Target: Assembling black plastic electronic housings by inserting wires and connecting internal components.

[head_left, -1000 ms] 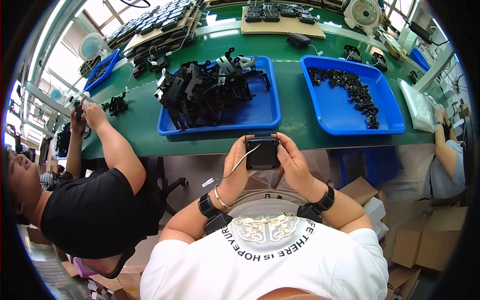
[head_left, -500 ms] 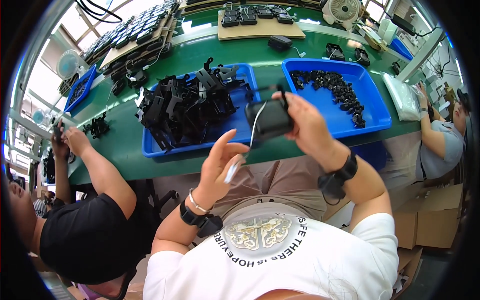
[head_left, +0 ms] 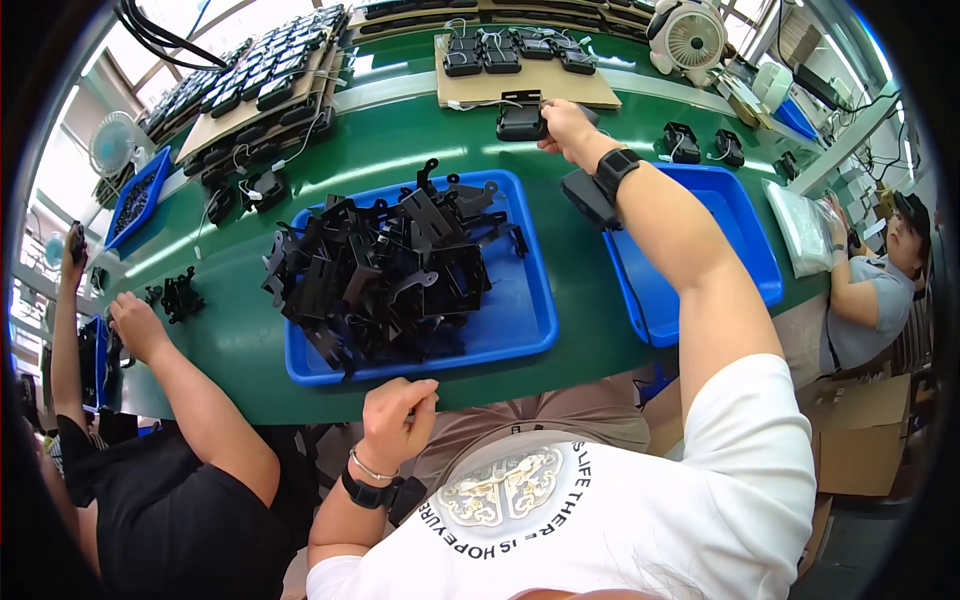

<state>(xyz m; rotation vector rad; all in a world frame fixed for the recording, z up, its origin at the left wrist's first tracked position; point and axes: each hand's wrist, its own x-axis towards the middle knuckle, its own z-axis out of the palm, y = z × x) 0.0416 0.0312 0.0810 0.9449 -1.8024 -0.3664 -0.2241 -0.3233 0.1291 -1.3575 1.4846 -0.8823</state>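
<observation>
My right hand (head_left: 570, 132) stretches far over the green table and grips a black box-shaped device (head_left: 521, 124) by its right side. A slotted black bracket stands up along the device's far edge, and its white cable runs left to a small plug (head_left: 456, 104). The device is at the near edge of a cardboard sheet (head_left: 590, 90). Down by the table's front edge my left hand (head_left: 398, 418) is loosely closed, with nothing seen in it. Just beyond it a blue tray (head_left: 535, 335) carries a heap of black metal brackets (head_left: 385, 265).
My right forearm passes over a second blue tray (head_left: 735, 205), hiding part of it. Several cabled black devices (head_left: 495, 50) sit on the cardboard. A fan (head_left: 688, 38) stands at the back right. Co-workers work at left and right; one has an arm (head_left: 200, 390) near small black parts.
My right hand has carried the black device forward to the cardboard sheet. The left hand has let go of the white cable, closed and moved down. The view has shifted.
</observation>
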